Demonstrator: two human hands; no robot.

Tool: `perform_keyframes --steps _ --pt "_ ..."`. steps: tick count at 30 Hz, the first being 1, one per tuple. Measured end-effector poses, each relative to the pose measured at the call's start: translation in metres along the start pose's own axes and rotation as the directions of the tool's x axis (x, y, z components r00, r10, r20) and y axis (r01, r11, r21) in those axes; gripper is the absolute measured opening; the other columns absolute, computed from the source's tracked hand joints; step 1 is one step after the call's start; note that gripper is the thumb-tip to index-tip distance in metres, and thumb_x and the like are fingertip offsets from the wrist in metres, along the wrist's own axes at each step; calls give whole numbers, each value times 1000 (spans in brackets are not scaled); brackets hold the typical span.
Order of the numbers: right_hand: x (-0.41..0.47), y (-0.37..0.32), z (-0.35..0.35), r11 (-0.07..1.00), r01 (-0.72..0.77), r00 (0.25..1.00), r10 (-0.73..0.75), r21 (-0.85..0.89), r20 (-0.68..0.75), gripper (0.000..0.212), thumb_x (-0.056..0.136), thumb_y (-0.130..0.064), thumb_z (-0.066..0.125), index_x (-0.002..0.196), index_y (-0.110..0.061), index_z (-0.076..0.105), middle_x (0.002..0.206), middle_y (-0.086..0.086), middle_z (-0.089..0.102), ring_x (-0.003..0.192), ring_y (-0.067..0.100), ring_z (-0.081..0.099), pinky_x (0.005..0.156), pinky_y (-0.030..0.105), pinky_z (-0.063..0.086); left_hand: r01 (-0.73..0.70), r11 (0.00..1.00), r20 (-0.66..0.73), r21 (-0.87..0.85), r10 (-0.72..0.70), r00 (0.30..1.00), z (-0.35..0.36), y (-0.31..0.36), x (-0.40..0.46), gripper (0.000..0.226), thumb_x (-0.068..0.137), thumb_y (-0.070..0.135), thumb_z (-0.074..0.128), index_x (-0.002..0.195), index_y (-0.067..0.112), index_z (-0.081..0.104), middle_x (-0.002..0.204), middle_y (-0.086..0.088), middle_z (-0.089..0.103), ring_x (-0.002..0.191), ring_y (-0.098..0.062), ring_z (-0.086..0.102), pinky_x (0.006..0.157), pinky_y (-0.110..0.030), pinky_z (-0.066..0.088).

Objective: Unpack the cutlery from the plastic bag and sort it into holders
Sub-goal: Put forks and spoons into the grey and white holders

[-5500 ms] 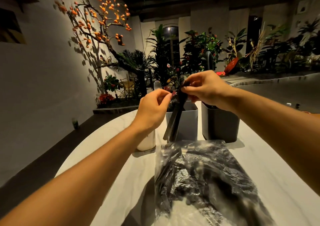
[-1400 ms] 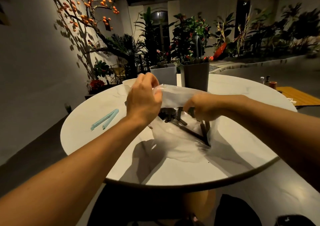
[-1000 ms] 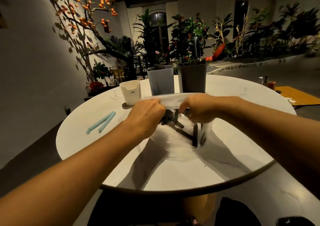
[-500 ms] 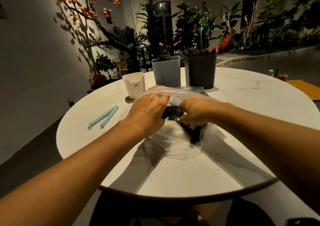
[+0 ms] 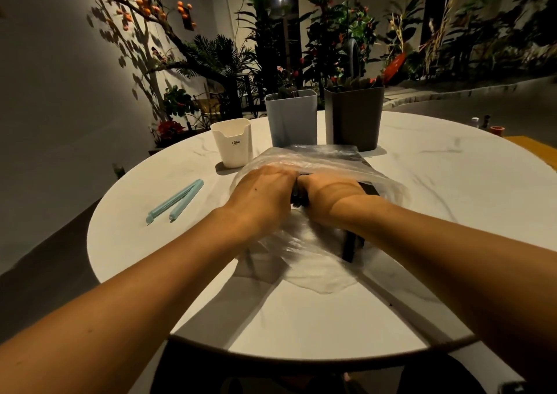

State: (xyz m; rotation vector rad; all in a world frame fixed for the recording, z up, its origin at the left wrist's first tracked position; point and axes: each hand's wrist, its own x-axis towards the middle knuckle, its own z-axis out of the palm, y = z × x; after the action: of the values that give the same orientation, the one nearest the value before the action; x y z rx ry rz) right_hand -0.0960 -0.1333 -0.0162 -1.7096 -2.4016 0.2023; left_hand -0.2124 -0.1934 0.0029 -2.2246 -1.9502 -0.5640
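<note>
Both hands, left hand and right hand, have lowered onto the plastic bag.

Head view, down over table

Both hands, the left hand and right hand, have lowered the plastic bag onto the table.
</note>
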Motion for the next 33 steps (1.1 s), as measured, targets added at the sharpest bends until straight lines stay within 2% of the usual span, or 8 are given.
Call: perform_keyframes --steps 4,8,11,18,22,26,30,33 --pt "-23 16 -3 996 36 999 -34 80 -19 30 85 -17 67 109 -30 55 83 -6 55 73 14 52 76 31 49 47 999 45 19 -48 998 -3 10 -8 25 101 8 46 123 7 56 115 -15 63 103 -32 58 85 -34 41" --pt "-42 18 -10 991 28 1000 -28 130 2 20 87 -15 64 100 -27 55 84 -3 56 74 14 51 72 29 45 121 986 53 116 -128 990 -1 25 -8 41 101 -1 48 141 6 44 134 -15 52 123 -29 49 105 -31 36" --pt "-51 20 -22 994 -13 1000 13 109 5 11 88 -21 68 94 -24 59 82 -2 57 73 13 52 67 27 45 54 998 -5 20 -54 999 -6 31 -16 41 97 2 55 134 18 54 127 -6 56 105 -19 49 97 -28 42" --pt "-57 23 -36 997 -38 996 32 73 82 27 87 -14 70 113 -21 68 100 3 66 90 18 62 80 30 57 -88 994 141 60 79 987 -8 35 -33 42 95 10 55 134 23 50 137 -4 54 123 -25 50 103 -36 44" --pt "-63 24 -42 993 -32 989 16 110 147 38 85 -22 75 120 -22 62 105 1 66 88 16 59 80 28 55 -83 994 243 76 62 968 -6 27 -32 46 95 13 60 139 22 48 143 -3 48 131 -24 46 108 -33 39" --pt "-69 26 -46 994 -22 977 -2 109 215 46 91 -11 67 134 -20 56 113 4 64 93 17 57 79 25 51 -97 992 279 83 70 958 -2 30 -31 46 91 18 70 133 25 52 136 -1 50 124 -23 48 105 -34 43" --pt "-81 29 -54 982 -14 977 -27 190 211 42 97 -2 51 136 -14 54 124 10 61 105 22 58 87 28 52 -161 982 320 93 124 939 -1 42 -30 61 88 21 73 142 24 45 139 -2 48 129 -24 45 109 -36 40" --pt "-88 33 -60 988 -60 960 17 145 278 30 97 -3 51 127 -5 59 115 14 66 101 24 66 87 31 57 -210 972 404 108 150 902 -3 53 -32 71 92 20 68 154 26 33 149 -4 41 133 -26 44 109 -36 39"
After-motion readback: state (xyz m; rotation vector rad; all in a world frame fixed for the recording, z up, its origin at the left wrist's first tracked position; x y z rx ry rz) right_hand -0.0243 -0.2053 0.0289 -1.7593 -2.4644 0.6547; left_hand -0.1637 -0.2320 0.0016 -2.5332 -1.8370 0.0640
